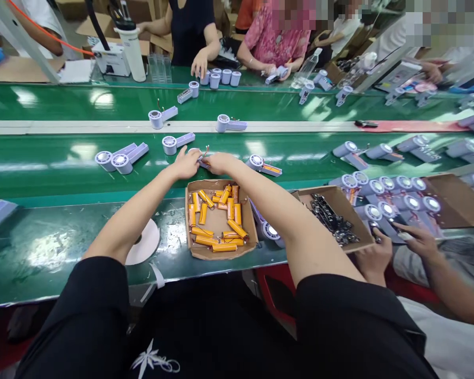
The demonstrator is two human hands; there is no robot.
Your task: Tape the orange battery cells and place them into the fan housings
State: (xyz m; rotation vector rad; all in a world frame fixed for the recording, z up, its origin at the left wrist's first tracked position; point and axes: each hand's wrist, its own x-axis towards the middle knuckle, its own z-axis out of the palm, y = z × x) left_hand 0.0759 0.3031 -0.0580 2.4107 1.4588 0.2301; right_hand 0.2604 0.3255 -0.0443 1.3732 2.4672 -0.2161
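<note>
Over the green belt (55, 181), just beyond a box (216, 218) of orange batteries (237, 213), the left hand (187, 162) and right hand (218, 162) grasp a lavender casing (204, 165) in bent fingers, their exact grip partly hidden. Apparently its wires (206, 151) are being handled; the next move calls for a steady casing and untrapped wires.

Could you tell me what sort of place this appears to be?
Probably a factory assembly line: a long green conveyor belt carries similar lilac device housings, a cardboard box holds orange cylindrical cells, and people work along both sides.
</note>
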